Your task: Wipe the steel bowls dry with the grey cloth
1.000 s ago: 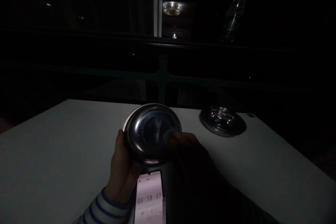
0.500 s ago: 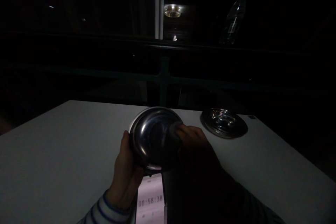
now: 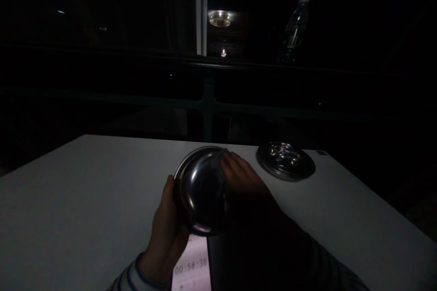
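Observation:
My left hand (image 3: 167, 227) is closed on the left edge of a shiny metal bowl (image 3: 200, 191), thumb along its rim. The bowl is tilted, and what looks like its rounded outside faces me. My right hand (image 3: 244, 177) lies against the bowl's upper right side, fingers together. Under those fingertips shows a bit of a small grey cloth (image 3: 221, 157), mostly hidden and very dark. Below the bowl a phone (image 3: 191, 266) with a lit timer screen lies on the table, its top edge covered by the bowl.
More metal dishes (image 3: 286, 161), apparently stacked, stand at the back right of the white table (image 3: 102, 182). Behind the far edge are a dark railing (image 3: 208, 100) and window glass. A clear bottle (image 3: 295, 27) with a white cap appears at the upper right.
My right hand has slid slightly up and left along the bowl, its fingers now flatter. The bowl sits a little lower in view, covering the phone's top. The view has shifted slightly.

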`<state>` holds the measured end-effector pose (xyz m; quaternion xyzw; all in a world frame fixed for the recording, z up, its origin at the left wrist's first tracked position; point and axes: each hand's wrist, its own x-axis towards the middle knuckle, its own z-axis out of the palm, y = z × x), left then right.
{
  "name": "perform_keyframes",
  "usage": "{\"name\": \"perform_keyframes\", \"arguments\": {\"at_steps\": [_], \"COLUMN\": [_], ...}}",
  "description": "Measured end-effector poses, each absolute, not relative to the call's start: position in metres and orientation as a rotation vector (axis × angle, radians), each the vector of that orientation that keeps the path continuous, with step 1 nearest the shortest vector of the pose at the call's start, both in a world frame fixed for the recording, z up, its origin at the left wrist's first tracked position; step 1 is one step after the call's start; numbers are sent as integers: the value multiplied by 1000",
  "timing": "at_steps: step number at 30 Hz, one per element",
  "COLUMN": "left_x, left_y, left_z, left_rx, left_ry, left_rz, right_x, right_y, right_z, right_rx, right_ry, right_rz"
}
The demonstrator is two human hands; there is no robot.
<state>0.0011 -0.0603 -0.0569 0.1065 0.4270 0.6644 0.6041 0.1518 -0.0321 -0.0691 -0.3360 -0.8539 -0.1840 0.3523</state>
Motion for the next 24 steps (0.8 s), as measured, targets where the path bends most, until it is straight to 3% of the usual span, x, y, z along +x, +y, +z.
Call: {"name": "perform_keyframes", "arguments": {"at_steps": [8,14,18,24], "left_x": [1,1,-2,0], "left_y": [-61,-59,-58,-58], "left_z": [-54,-54,-56,-57], "left_rx": [178,194,176,204], "left_ry": [960,985,924,901], "left_rz": [1489,1589,1512,1587], "right_x": [120,132,123,144], "right_y": [-48,-34,-43,-34], "right_z": [-92,-91,-99,-72], "right_rx": [-701,-880,-623,-913], "right_ry": [-2166,-2093,-2168,-2137], "right_rz": [-562,-625,-611,-686]}}
